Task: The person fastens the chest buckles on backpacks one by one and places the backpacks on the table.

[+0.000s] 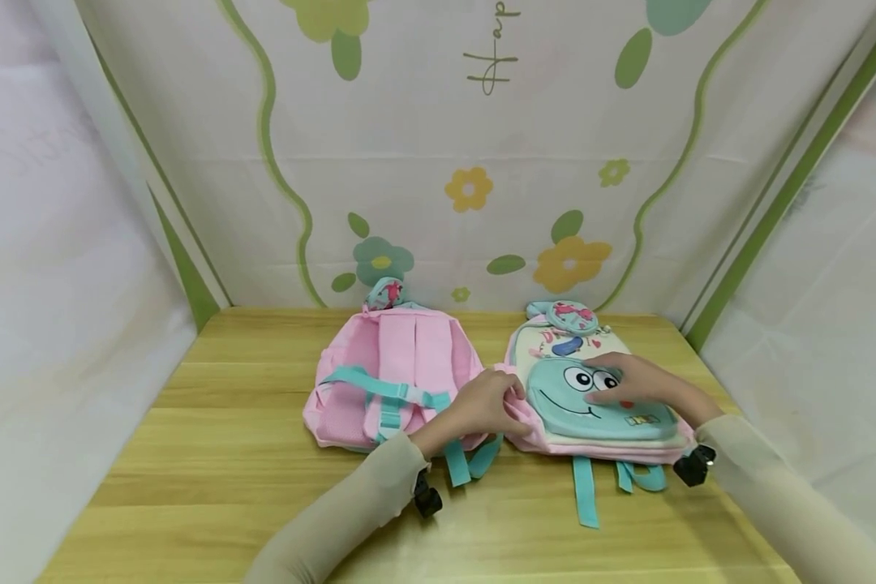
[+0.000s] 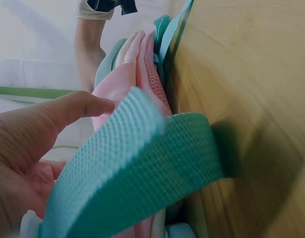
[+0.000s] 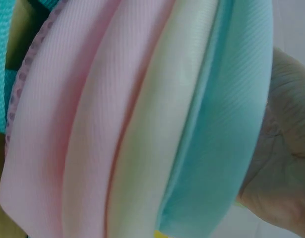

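Observation:
On the right of the table a child's backpack lies face up, with pink sides, a cream front and a teal front pocket printed with a smiling face. My left hand grips the pink fabric at its left side; the left wrist view shows the thumb against that pink side. On the face pocket rests my right hand, thumb and fingers spread apart. From the right wrist view, the bag's layered pink, cream and teal edge hides most of that hand.
A second pink backpack lies to the left, its straps upward, partly behind my left forearm. A teal strap loops close to the left wrist camera. Loose teal webbing hangs toward the table's front. Printed cloth walls surround the wooden table.

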{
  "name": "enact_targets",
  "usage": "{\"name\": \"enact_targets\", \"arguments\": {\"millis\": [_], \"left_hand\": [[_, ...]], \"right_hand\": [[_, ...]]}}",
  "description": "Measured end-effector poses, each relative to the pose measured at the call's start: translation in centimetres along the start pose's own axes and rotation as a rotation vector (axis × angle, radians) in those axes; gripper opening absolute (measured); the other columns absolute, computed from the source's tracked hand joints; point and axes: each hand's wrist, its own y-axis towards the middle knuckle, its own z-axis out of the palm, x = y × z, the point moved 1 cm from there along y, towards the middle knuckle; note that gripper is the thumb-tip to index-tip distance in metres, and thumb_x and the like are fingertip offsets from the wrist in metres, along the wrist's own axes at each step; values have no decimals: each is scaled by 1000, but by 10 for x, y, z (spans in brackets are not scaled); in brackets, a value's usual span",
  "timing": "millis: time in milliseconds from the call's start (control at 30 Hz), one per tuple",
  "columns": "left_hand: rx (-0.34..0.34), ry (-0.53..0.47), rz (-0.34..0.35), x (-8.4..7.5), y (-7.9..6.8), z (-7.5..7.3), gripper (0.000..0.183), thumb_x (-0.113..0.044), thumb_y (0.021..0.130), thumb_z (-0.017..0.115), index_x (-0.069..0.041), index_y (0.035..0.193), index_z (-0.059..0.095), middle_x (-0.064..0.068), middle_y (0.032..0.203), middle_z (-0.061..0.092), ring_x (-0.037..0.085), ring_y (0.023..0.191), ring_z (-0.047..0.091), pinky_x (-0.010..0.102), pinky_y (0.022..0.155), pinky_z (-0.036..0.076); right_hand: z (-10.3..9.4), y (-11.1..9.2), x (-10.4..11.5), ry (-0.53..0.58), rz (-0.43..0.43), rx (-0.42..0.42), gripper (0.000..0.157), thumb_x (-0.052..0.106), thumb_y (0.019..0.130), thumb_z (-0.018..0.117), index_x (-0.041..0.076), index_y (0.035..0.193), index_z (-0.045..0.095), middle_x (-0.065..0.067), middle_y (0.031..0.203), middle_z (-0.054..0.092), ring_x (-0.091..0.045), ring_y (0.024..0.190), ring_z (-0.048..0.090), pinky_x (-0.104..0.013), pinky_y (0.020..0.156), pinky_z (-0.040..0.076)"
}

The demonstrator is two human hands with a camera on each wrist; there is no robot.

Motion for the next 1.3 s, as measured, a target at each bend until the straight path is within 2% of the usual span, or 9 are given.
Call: {"name": "enact_targets", "arguments": {"millis": [133, 300, 533, 667, 833, 1033, 1300], "left_hand": [[-6, -8, -3, 1, 0, 0, 44, -40, 72, 90, -15, 103, 71, -4, 93, 66, 7, 88, 53, 16, 74, 45], [1, 29, -18, -2, 0, 3, 45, -43, 73, 90, -18, 106, 70, -5, 98, 65, 8, 95, 52, 18, 78, 45], [6, 82, -23, -9, 3, -2, 56, -46, 72, 90, -21, 117, 69, 1, 122, 60, 17, 116, 51, 25, 85, 50], [23, 82, -11, -12, 5, -3, 65, -45, 72, 91, -21, 127, 66, 5, 134, 58, 22, 127, 50, 32, 94, 52], [73, 80, 0, -12, 7, -1, 74, -46, 72, 91, -21, 135, 61, 4, 138, 58, 20, 127, 50, 30, 97, 51], [90, 77, 30, -11, 10, 1, 79, -46, 71, 91, -20, 139, 60, 4, 136, 57, 19, 124, 50, 26, 94, 50], [108, 81, 35, -10, 13, 2, 85, -47, 69, 92, -20, 142, 58, 6, 137, 58, 20, 124, 51, 26, 94, 50]], "right_hand": [[0, 7, 0, 5, 7, 24, 84, 59, 84, 76, 7, 146, 55, -27, 150, 49, -51, 139, 42, -68, 110, 37], [1, 10, -4, 16, -3, 28, 84, 59, 84, 77, 8, 147, 54, -26, 151, 49, -50, 140, 42, -68, 110, 37], [-6, 10, -9, 37, -55, 26, 82, 53, 85, 79, 8, 148, 53, -25, 151, 49, -50, 141, 41, -68, 111, 36], [-14, 8, -14, 43, -92, 69, 84, 48, 84, 81, 8, 150, 50, -25, 153, 47, -51, 141, 39, -69, 110, 35], [-22, -2, -16, 29, -81, 127, 91, 47, 82, 83, 5, 152, 45, -29, 155, 42, -56, 142, 35, -73, 110, 32], [-30, -21, -30, 9, -81, 79, 95, 44, 79, 86, 0, 152, 42, -34, 154, 38, -61, 140, 32, -77, 108, 30], [-30, -43, -53, 117, -6, 76, 97, 37, 82, 85, -1, 155, 34, -36, 158, 29, -62, 140, 26, -80, 101, 32]]}}
